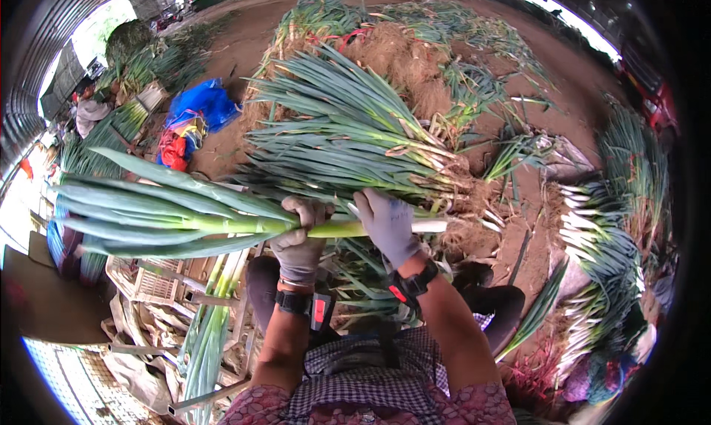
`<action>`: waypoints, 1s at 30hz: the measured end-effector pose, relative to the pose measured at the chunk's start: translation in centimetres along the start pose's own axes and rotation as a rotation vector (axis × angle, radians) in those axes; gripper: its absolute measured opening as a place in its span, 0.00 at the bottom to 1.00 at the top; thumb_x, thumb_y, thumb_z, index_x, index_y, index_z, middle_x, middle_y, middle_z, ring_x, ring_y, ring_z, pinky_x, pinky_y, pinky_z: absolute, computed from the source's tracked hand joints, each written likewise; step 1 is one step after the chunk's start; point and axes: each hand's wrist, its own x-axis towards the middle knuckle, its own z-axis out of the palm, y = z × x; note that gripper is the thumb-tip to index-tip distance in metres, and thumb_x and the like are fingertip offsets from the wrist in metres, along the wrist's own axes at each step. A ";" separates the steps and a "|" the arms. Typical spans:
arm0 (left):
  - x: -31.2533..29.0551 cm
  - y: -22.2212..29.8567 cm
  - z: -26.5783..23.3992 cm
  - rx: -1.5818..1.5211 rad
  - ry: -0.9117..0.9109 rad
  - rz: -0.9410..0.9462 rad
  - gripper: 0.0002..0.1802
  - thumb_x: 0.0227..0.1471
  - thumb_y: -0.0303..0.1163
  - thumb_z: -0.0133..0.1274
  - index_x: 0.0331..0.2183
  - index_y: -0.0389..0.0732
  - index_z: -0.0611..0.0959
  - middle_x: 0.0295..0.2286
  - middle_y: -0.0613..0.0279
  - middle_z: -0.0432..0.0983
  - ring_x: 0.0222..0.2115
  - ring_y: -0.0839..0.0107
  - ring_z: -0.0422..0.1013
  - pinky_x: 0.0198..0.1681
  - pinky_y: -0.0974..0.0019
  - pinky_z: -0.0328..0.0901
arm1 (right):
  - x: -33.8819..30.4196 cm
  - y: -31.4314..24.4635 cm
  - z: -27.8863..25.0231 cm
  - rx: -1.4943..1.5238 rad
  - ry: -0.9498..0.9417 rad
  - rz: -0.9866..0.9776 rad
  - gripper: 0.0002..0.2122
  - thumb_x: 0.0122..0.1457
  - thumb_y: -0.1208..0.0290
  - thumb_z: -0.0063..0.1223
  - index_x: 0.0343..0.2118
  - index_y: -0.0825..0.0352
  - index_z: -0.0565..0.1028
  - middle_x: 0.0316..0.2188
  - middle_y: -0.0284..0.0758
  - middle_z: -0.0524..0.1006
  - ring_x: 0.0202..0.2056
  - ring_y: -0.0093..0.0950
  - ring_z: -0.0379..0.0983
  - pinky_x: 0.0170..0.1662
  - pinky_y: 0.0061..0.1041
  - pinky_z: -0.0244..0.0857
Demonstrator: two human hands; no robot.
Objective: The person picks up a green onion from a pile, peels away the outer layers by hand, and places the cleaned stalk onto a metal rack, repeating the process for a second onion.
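A large green onion (211,223) lies crosswise in front of me, its broad leaves fanned to the left and its pale stalk pointing right. My gloved left hand (300,232) is wrapped round it where the leaves split from the stalk. Farther along, my gloved right hand (387,226) closes on the stalk near the white end, which sticks out past the hand. Just beyond both hands spreads a heap of untrimmed green onions (348,132), with roots and soil at their right ends. A few green onions (215,329) rest on a frame beside my left forearm.
Rows of white-stalked green onions (592,240) lie at the right. A blue plastic bag (204,106) sits on the soil at the far left. Near my left arm are a woven basket (152,280) and a metal frame (211,397). A person (90,115) is at far left.
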 end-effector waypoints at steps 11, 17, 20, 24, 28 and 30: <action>1.4 2.7 3.1 0.049 -0.086 -0.012 0.12 0.24 0.33 0.54 0.18 0.43 0.69 0.12 0.69 0.56 0.20 0.70 0.58 0.41 0.58 0.58 | -3.2 1.3 -9.8 0.507 0.013 0.490 0.18 0.58 0.54 0.48 0.39 0.67 0.76 0.24 0.39 0.78 0.31 0.37 0.75 0.42 0.37 0.64; 1.3 2.5 0.2 -0.183 0.055 0.051 0.23 0.28 0.31 0.52 0.36 0.48 0.72 0.14 0.71 0.54 0.21 0.72 0.57 0.44 0.57 0.55 | -3.5 -1.3 -9.8 0.073 0.049 0.050 0.10 0.52 0.64 0.56 0.33 0.63 0.76 0.27 0.35 0.78 0.31 0.32 0.72 0.48 0.36 0.60; 1.1 2.2 1.5 -0.044 -0.018 0.106 0.21 0.31 0.29 0.52 0.35 0.46 0.70 0.15 0.71 0.55 0.21 0.73 0.55 0.42 0.58 0.55 | -2.9 2.4 -8.3 0.051 0.093 0.057 0.04 0.48 0.75 0.57 0.28 0.63 0.75 0.21 0.33 0.75 0.29 0.34 0.73 0.37 0.33 0.65; 1.0 3.4 -1.8 0.092 -0.101 0.147 0.20 0.35 0.29 0.50 0.36 0.45 0.66 0.22 0.70 0.56 0.29 0.71 0.57 0.46 0.57 0.53 | -5.7 16.4 -11.3 -0.617 -0.134 0.238 0.07 0.55 0.63 0.50 0.32 0.59 0.76 0.24 0.32 0.78 0.23 0.31 0.75 0.32 0.34 0.67; 1.0 3.5 -5.1 0.658 0.329 0.074 0.13 0.45 0.33 0.44 0.36 0.46 0.64 0.29 0.69 0.58 0.37 0.73 0.59 0.44 0.63 0.53 | -4.2 16.0 -13.3 -0.035 0.038 0.359 0.12 0.53 0.61 0.54 0.40 0.57 0.75 0.29 0.32 0.79 0.24 0.31 0.76 0.27 0.30 0.69; 1.6 3.8 -5.4 0.177 0.024 0.122 0.22 0.35 0.32 0.50 0.38 0.43 0.68 0.26 0.66 0.59 0.30 0.69 0.59 0.48 0.57 0.53 | -1.4 7.8 -12.0 0.013 -0.153 0.259 0.14 0.52 0.62 0.56 0.42 0.54 0.74 0.28 0.32 0.79 0.24 0.27 0.76 0.27 0.25 0.70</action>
